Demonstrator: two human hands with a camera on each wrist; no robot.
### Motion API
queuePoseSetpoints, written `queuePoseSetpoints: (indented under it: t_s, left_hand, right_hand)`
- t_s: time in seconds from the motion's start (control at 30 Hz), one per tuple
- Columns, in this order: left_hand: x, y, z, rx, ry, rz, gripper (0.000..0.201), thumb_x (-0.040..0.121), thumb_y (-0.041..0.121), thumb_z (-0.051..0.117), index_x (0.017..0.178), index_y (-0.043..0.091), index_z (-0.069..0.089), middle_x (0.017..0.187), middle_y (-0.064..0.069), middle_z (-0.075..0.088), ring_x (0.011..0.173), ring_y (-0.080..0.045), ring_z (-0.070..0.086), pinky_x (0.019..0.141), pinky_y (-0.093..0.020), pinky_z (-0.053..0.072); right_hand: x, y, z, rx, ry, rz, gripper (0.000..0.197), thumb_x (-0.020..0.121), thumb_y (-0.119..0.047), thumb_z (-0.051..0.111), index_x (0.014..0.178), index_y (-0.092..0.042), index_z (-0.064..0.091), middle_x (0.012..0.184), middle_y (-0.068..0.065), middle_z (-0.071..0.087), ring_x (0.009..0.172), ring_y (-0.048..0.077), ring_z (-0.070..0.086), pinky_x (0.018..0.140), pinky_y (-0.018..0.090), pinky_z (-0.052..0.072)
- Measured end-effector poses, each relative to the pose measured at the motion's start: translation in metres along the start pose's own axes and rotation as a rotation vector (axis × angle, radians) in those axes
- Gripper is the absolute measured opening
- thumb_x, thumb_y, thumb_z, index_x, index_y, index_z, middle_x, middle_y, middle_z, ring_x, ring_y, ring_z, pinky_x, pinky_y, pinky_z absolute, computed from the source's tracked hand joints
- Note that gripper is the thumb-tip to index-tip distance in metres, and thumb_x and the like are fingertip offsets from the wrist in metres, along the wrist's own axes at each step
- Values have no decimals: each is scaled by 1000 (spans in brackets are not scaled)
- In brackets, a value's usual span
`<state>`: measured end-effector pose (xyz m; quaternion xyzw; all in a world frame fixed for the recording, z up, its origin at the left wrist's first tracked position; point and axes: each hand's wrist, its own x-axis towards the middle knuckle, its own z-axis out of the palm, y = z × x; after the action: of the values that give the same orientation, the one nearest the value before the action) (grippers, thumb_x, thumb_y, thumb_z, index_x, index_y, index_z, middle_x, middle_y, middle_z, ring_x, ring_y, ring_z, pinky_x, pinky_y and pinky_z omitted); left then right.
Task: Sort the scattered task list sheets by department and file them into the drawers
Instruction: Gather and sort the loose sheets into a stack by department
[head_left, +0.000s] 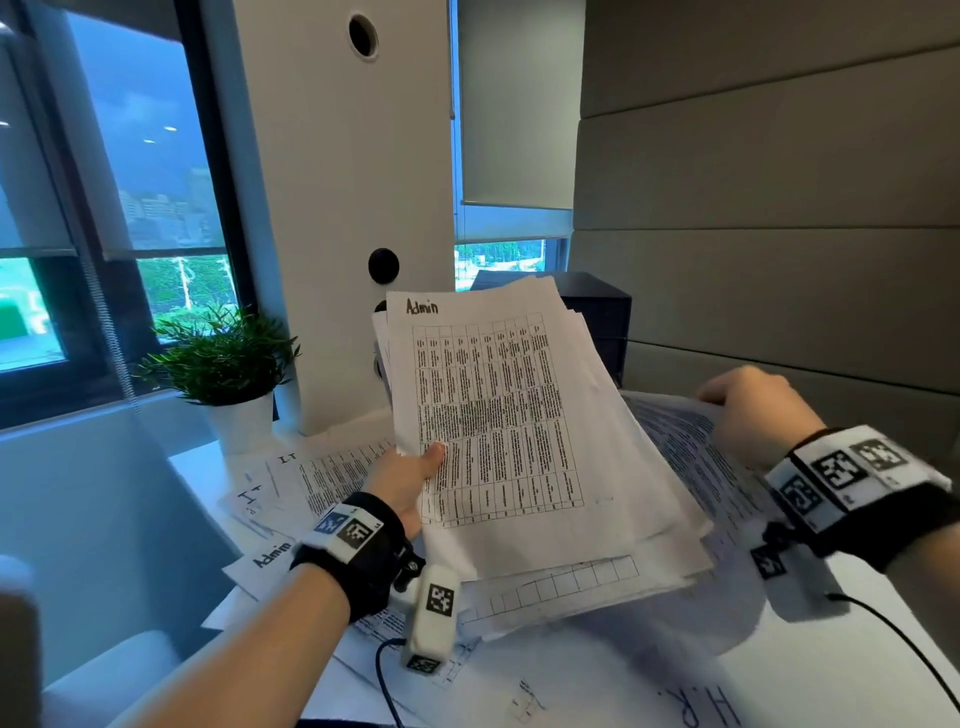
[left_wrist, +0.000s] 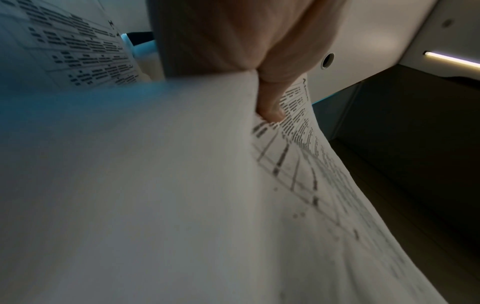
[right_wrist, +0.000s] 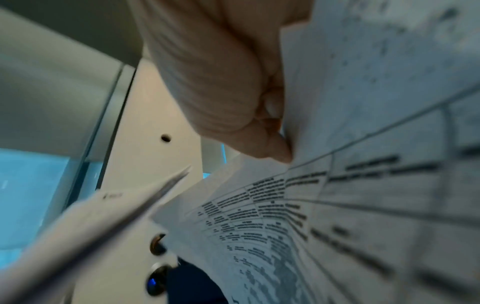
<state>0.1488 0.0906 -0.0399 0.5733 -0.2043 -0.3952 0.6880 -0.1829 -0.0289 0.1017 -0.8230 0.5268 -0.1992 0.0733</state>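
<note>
My left hand (head_left: 415, 478) grips a thick stack of printed task sheets (head_left: 498, 415) lifted above the desk, thumb on the top sheet, which is headed "Admin". In the left wrist view the thumb (left_wrist: 270, 107) presses on the stack (left_wrist: 155, 185). My right hand (head_left: 748, 410) pinches the edge of a single printed sheet (head_left: 685, 447) raised to the right of the stack; the right wrist view shows the fingers (right_wrist: 270, 148) curled on that sheet (right_wrist: 363, 185). Loose sheets marked "IT" (head_left: 291, 467), "Admin" (head_left: 265, 561) and "H.R." (head_left: 696, 706) lie on the white desk (head_left: 197, 467).
A potted green plant (head_left: 223, 358) stands at the desk's back left by the window. A white pillar (head_left: 343, 208) with round holes rises behind the stack. A dark box (head_left: 597, 312) sits at the back right against the panelled wall. No drawers show.
</note>
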Motion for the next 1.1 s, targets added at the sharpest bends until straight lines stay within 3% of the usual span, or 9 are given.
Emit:
queuePoseSetpoints:
  t_s: [0.1,0.23,0.4,0.53,0.67,0.8,0.9,1.0,1.1]
  left_hand:
    - [-8,6,7,-45,7,4,117,26,50,93,131,20,48,136,-9,54,131,-34,43,105,-60,33]
    - [-39,29,23,-174,-2,-50,95,49,32,82,132,8,44,137,-19,51,127,-36,47,105,-56,36]
    - [-58,41,44,-235,-32,-103,37,91,21,57,122,1,51,117,-23,64,104,-38,63,88,-54,50]
    - [-62,40,66,-291,-108,-88,30,98,15,46,125,3,54,119,-22,64,107,-38,62,72,-54,53]
    - [-63,39,77,-250,-63,-60,30,93,16,54,121,5,56,117,-21,65,105,-39,63,82,-57,52]
    - [-67,41,85,-17,173,244,18,88,11,64,104,18,57,94,3,65,89,-15,60,90,-32,41]
    - [-83,54,94,98,330,466,22,87,15,66,108,15,58,102,3,65,102,-20,61,88,-32,47]
    - [-95,61,106,93,376,605,32,87,19,67,116,13,54,111,3,64,108,-16,61,89,-26,51]
    - [-110,58,120,110,259,689,31,87,17,67,105,21,42,91,22,51,81,21,54,59,4,38]
  right_hand:
    - [-2,1,-13,346,29,5,17,86,-7,63,88,-20,74,78,3,72,69,19,65,60,28,51]
    - [-8,8,-23,725,62,48,25,85,6,58,87,-16,71,46,-8,63,37,5,55,37,19,46]
    - [-13,14,-24,1034,41,16,28,86,10,56,90,-14,70,55,-7,68,44,7,58,44,18,49]
    - [-17,11,-8,1106,-37,-16,34,84,16,52,96,-10,70,65,-1,70,50,11,60,49,24,51]
    - [-22,5,2,1140,-147,-48,21,87,3,59,100,-11,68,85,5,71,66,18,65,58,30,57]
    - [-21,0,7,1312,-295,-37,24,88,-4,51,102,-10,69,80,16,64,62,27,60,52,26,51]
    - [-23,-8,5,1540,-394,-114,31,96,-20,42,110,-4,64,91,13,69,76,23,67,66,31,56]
    - [-22,-21,14,1230,-78,-289,23,93,-7,55,115,-7,59,108,12,69,98,27,66,87,42,51]
    - [-28,-30,30,996,94,-375,31,88,1,61,104,-25,58,101,-2,68,92,8,65,81,24,52]
